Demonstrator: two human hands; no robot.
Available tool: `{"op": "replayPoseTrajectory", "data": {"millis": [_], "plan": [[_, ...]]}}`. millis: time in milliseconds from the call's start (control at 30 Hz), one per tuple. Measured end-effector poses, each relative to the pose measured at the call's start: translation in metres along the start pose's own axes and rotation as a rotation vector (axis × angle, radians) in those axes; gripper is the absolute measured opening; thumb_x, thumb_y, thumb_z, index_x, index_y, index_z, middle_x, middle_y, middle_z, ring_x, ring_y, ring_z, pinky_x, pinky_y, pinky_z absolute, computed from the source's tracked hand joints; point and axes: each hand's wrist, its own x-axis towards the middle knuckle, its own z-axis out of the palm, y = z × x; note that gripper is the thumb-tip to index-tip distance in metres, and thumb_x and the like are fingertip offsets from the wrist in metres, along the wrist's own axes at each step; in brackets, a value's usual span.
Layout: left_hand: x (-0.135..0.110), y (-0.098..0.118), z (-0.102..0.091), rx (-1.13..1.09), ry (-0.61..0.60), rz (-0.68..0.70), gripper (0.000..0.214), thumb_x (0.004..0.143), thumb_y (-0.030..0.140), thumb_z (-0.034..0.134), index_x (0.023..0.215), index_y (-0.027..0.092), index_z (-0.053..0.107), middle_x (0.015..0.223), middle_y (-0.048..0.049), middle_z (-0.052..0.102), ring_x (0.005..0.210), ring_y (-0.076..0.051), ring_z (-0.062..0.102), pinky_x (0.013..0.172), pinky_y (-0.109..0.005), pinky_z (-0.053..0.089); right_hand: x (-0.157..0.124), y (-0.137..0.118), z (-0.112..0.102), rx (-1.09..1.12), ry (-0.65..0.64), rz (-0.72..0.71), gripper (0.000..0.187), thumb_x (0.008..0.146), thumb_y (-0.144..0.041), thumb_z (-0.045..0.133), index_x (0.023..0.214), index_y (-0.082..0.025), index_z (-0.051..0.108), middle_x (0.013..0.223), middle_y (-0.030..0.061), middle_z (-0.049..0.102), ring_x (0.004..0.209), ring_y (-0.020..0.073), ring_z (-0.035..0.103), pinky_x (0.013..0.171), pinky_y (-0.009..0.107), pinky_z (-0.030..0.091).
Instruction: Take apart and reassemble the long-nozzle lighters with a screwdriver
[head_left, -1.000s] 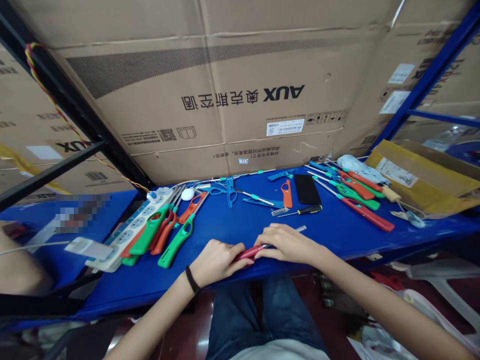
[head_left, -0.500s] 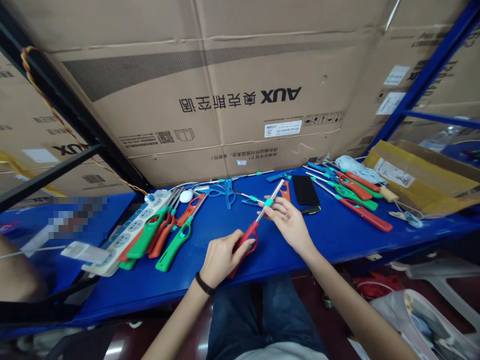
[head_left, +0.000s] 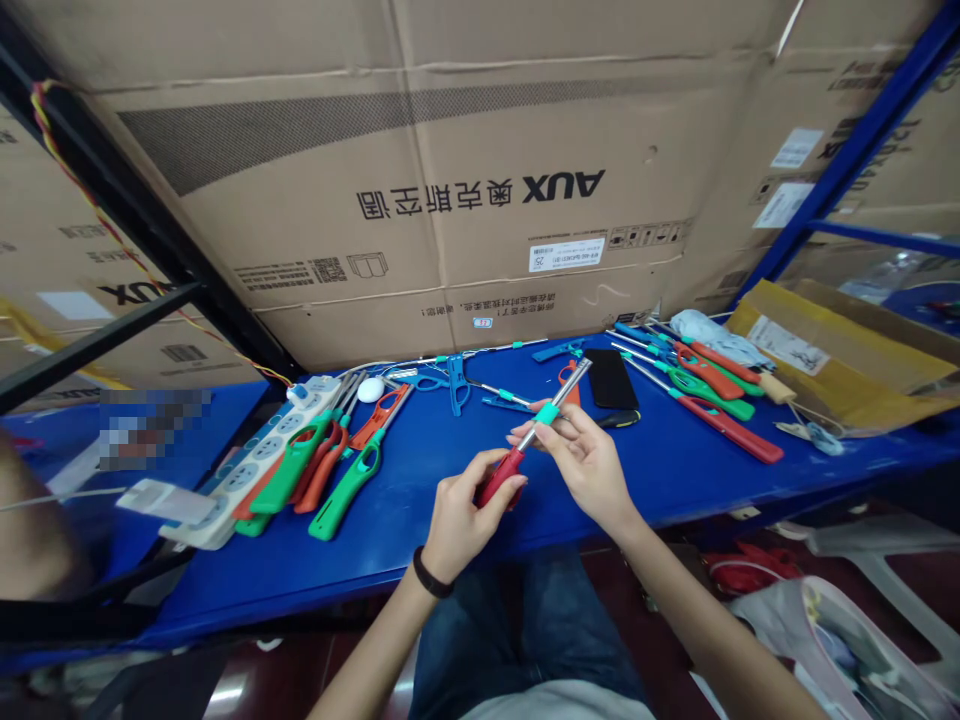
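My left hand point(head_left: 474, 505), with a dark band at its wrist, is closed around the red handle of a long-necked gas lighter point(head_left: 504, 478). The lighter's metal tube points up and to the right, with a green collar point(head_left: 547, 412) on it. My right hand point(head_left: 583, 455) pinches the tube near this collar. Behind my hands lie blue handle halves point(head_left: 458, 385) and thin metal rods with green collars. To the left several green and orange lighters point(head_left: 349, 490) lie together, and to the right more lighters point(head_left: 724, 425) are grouped in red, green, orange and blue.
A white power strip point(head_left: 255, 465) runs along the left. A black phone point(head_left: 611, 378) lies behind my right hand. Large cardboard point(head_left: 465, 120) walls the back; an opened carton point(head_left: 832, 350) stands right. Another person's arm point(head_left: 34, 530) is at far left.
The red lighter has moved slightly right, its tip going further right. My left hand has moved right and up, covering more of the handle. My right hand still pinches the tube.
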Motion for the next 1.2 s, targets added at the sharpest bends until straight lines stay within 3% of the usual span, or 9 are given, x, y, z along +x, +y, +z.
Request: {"op": "replayPoseTrajectory", "data": {"millis": [133, 600, 867, 1200], "plan": [[0.002, 0.004, -0.005, 0.066, 0.014, 0.058, 0.019, 0.085, 0.034, 0.06, 0.099, 0.02, 0.059, 0.089, -0.0014, 0.071, 0.067, -0.012, 0.065, 0.066, -0.021, 0.051, -0.001, -0.001, 0.0, 0.003, 0.001, -0.017, 0.025, 0.085, -0.034, 0.064, 0.104, -0.021, 0.057, 0.088, 0.0033, 0.072, 0.088, 0.0216, 0.071, 0.083, 0.036, 0.057], [-0.001, 0.013, -0.016, 0.166, 0.016, 0.098, 0.015, 0.086, 0.034, 0.059, 0.093, 0.021, 0.058, 0.081, 0.0004, 0.068, 0.062, -0.011, 0.061, 0.063, -0.02, 0.048, -0.005, -0.001, 0.006, 0.004, 0.063, -0.043, 0.025, 0.082, -0.033, 0.067, 0.1, -0.022, 0.055, 0.081, 0.0006, 0.071, 0.084, 0.0229, 0.072, 0.082, 0.042, 0.061], [0.001, 0.006, -0.017, 0.091, -0.139, 0.044, 0.018, 0.091, 0.036, 0.052, 0.102, 0.022, 0.051, 0.081, 0.0002, 0.066, 0.064, -0.013, 0.063, 0.064, -0.022, 0.048, -0.007, -0.002, 0.006, -0.029, 0.099, -0.074, 0.024, 0.08, -0.032, 0.068, 0.097, -0.022, 0.053, 0.081, 0.0002, 0.072, 0.082, 0.0231, 0.072, 0.077, 0.038, 0.061], [0.001, 0.013, -0.017, 0.182, -0.114, 0.032, 0.025, 0.095, 0.034, 0.044, 0.116, 0.023, 0.052, 0.087, -0.0008, 0.07, 0.066, -0.014, 0.067, 0.062, -0.021, 0.048, -0.005, 0.0, 0.007, -0.041, 0.13, -0.086, 0.026, 0.079, -0.033, 0.07, 0.096, -0.024, 0.052, 0.079, 0.0003, 0.073, 0.082, 0.0236, 0.072, 0.076, 0.038, 0.061]]}}
